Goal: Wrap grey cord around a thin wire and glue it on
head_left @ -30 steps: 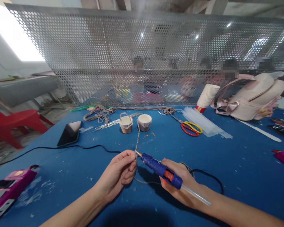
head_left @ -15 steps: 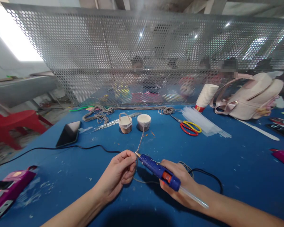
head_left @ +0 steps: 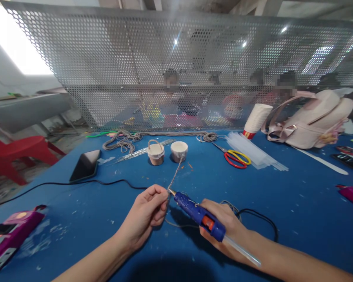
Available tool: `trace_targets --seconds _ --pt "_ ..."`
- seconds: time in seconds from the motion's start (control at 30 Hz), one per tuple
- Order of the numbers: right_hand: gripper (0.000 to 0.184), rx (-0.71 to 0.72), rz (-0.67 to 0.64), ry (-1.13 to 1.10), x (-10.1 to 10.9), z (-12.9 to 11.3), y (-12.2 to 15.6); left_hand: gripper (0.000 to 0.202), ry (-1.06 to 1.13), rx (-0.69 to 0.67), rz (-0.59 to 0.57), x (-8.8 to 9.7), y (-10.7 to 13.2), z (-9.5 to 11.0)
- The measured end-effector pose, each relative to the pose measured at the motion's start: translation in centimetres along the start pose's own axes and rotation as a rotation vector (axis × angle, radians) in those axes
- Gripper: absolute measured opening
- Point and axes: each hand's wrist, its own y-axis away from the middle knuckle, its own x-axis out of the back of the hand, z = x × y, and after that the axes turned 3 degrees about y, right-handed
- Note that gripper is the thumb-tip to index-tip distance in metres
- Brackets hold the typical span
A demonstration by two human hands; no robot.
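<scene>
My left hand [head_left: 148, 213] pinches a thin grey twisted cord [head_left: 175, 175] between thumb and forefinger; the cord sticks up and away from the fingertips. Wrapped around a blue hot glue gun [head_left: 198, 215], my right hand [head_left: 223, 223] points its metal nozzle at the cord, right beside the left fingertips. A clear glue stick [head_left: 243, 251] juts from the gun's rear. Beyond the hands stand two small cups with white insides: one [head_left: 179, 150] plain-rimmed, partly behind the cord's tip, and one [head_left: 155, 152] with an arched cord handle. A loose cord strand hangs below my left hand.
Red-and-yellow scissors [head_left: 237, 158], clear glue sticks or plastic strips [head_left: 253, 150], stacked paper cups [head_left: 257, 119] and a pink backpack [head_left: 312, 119] lie at right. Phone [head_left: 86, 165], black cable [head_left: 106, 182], grey cord bundle [head_left: 120, 143] and purple power strip [head_left: 16, 239] are at left. A perforated metal screen [head_left: 176, 70] stands behind.
The cord's upper end has swung slightly right. My left hand has shifted a little to the left, and the glue gun nozzle stays against or close to the cord.
</scene>
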Motion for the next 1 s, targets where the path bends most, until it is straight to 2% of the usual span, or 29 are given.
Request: trace_targets --seconds 0.43,0.67,0.8,1.0 --pt "0.002 -0.009 0.020 -0.043 -0.2 0.5 0.0 0.023 0.031 0.004 -0.026 0.2 -0.1 0.1" --pt "0.004 0.068 0.048 -0.100 -0.7 0.7 0.2 0.021 0.015 0.014 -0.021 0.2 0.0 -0.1" --pt "0.006 0.048 0.051 -0.115 -1.2 1.2 0.5 0.022 0.008 0.002 -0.027 0.2 0.0 -0.1" --pt "0.006 0.034 0.038 -0.083 -1.0 1.2 0.4 0.021 0.025 0.005 -0.024 0.3 0.0 -0.1"
